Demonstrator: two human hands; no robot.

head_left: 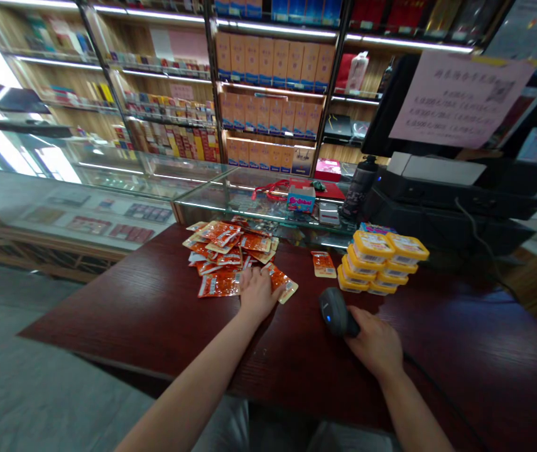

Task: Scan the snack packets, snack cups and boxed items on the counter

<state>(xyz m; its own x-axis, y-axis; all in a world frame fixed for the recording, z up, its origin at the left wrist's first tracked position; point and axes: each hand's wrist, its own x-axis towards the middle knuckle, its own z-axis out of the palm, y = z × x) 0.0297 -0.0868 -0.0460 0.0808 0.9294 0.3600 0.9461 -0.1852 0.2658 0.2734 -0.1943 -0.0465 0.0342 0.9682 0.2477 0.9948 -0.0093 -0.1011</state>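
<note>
My left hand [256, 294] is at the near edge of a heap of orange snack packets [218, 242]. Its fingers are bent over the packets, and the thumb presses on one orange snack packet [283, 284] at its right side. The undersides of these fingers are hidden. In my right hand [377, 342] is the handle of a dark barcode scanner [333, 312], its head pointing left and a small blue light showing. One single packet [323, 264] lies apart, beyond the scanner. Stacked yellow-lidded tubs [372, 246] stand to its right.
The dark wooden counter [155, 314] carries all this. Behind it are a glass display case [221, 198], a black bottle [361, 185] and a monitor with a paper notice [461, 97]. The scanner's cable [442, 389] trails right. Boxed goods [272, 63] fill the back shelves.
</note>
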